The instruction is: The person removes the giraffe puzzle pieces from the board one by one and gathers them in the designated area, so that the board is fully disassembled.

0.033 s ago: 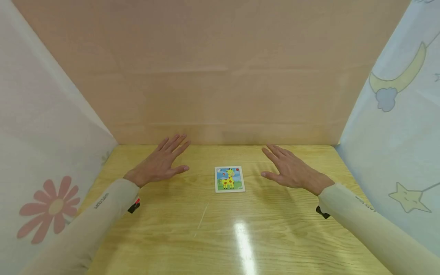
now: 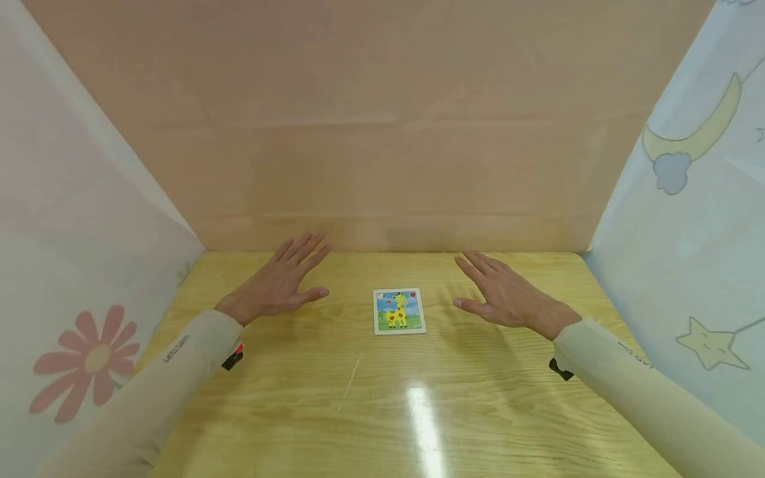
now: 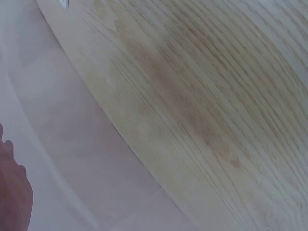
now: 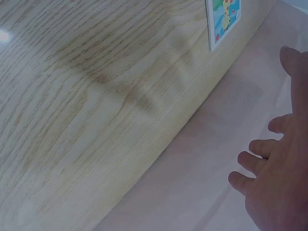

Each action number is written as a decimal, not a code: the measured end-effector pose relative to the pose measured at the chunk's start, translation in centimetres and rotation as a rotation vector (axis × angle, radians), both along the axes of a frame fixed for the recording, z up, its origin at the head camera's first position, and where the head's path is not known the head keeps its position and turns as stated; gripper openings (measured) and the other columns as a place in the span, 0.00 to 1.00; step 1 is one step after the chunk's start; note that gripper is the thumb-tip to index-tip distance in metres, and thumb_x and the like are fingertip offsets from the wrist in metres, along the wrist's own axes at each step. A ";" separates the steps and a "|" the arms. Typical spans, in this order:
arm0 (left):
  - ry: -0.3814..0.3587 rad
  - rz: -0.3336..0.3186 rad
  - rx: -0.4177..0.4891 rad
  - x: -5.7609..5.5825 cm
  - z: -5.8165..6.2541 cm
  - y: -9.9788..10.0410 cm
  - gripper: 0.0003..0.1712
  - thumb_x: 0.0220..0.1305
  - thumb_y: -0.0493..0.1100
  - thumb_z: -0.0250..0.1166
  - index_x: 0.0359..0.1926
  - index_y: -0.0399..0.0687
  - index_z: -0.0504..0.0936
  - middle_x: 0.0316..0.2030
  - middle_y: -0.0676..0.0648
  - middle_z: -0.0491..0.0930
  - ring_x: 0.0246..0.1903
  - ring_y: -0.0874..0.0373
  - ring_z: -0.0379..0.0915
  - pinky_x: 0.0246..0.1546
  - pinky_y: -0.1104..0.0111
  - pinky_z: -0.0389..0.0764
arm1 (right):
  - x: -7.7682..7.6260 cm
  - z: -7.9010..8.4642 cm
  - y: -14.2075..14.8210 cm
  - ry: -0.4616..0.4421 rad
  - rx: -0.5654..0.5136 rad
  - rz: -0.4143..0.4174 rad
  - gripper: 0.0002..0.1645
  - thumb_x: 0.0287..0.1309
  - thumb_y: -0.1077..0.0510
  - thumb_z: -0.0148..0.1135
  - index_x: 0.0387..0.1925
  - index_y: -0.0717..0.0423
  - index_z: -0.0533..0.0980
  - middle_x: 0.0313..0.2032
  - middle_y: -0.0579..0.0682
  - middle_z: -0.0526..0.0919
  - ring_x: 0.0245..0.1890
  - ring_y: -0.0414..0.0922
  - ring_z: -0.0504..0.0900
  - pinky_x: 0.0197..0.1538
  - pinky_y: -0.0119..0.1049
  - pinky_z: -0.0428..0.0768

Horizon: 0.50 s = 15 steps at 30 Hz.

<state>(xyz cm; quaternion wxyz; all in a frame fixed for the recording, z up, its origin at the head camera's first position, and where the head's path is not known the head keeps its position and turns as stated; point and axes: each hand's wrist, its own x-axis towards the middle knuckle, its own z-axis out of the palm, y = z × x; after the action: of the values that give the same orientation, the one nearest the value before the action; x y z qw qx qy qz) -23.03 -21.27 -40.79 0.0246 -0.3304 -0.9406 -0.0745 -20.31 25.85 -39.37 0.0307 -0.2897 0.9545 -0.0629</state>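
Note:
A small square picture card (image 2: 400, 311) with a white border lies flat on the wooden table. It shows a yellow giraffe with red spots against blue sky and green grass. To its left, my left hand (image 2: 277, 284) hovers palm down with fingers spread and thumb pointing at the card. My right hand (image 2: 505, 292) is held the same way on the other side, casting a shadow on the wood. Both hands are apart from the card and hold nothing. The right wrist view catches part of the card (image 4: 225, 21); only a sliver shows in the left wrist view.
The wooden table (image 2: 287, 411) meets an orange-tan sheet (image 2: 388, 146) at its back edge. Pale printed sheets stand on both sides, the left one (image 2: 72, 252) with a pink flower, the right one (image 2: 657, 265) with a moon and star. Light glares off the table's front.

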 end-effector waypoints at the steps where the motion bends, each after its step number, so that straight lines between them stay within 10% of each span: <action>1: 0.001 0.001 0.000 -0.1 0.1 0.0 0.53 0.78 0.68 0.57 0.88 0.53 0.43 0.88 0.44 0.36 0.87 0.39 0.35 0.86 0.40 0.40 | -0.1 0.0 0.0 0.004 -0.002 0.000 0.55 0.76 0.32 0.57 0.85 0.61 0.51 0.85 0.66 0.49 0.84 0.68 0.55 0.82 0.68 0.57; 15: 0.011 0.005 0.016 -0.5 0.0 -0.2 0.54 0.77 0.69 0.56 0.88 0.56 0.40 0.88 0.46 0.34 0.88 0.41 0.35 0.86 0.39 0.40 | -0.6 0.4 -0.1 0.037 -0.005 -0.001 0.54 0.76 0.33 0.57 0.84 0.62 0.54 0.84 0.66 0.53 0.82 0.68 0.58 0.81 0.68 0.60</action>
<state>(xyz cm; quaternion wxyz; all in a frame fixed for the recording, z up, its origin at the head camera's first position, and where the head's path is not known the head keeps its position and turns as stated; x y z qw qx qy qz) -23.51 -21.46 -40.74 0.0327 -0.3281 -0.9407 -0.0802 -20.90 25.73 -39.00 0.0124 -0.2903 0.9550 -0.0600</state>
